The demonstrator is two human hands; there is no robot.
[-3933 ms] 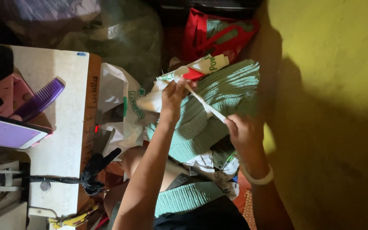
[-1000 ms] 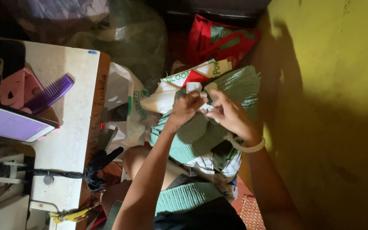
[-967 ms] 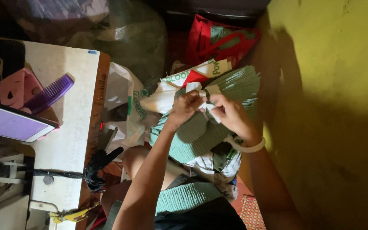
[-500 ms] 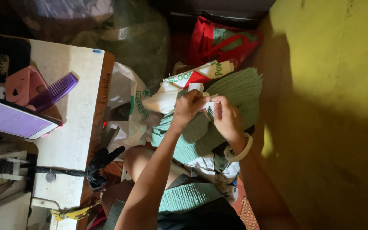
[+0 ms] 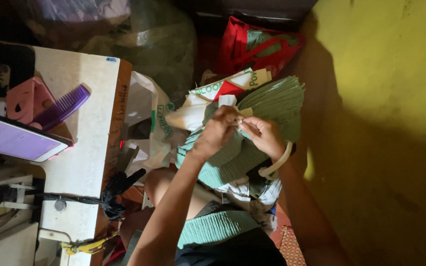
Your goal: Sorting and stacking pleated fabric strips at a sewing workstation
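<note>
Pinching a small white strip (image 5: 239, 119) between closed fingertips, our left hand (image 5: 216, 133) and right hand (image 5: 264, 136) meet just above the stacked green ribbed fabric (image 5: 267, 106).

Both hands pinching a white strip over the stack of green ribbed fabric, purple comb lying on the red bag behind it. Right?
Not quite. The head view shows the purple comb lying on the white table at the left, beside a pink object, not on the red bag. The rest holds: the left hand and right hand pinch a white strip over the green ribbed fabric.
</note>
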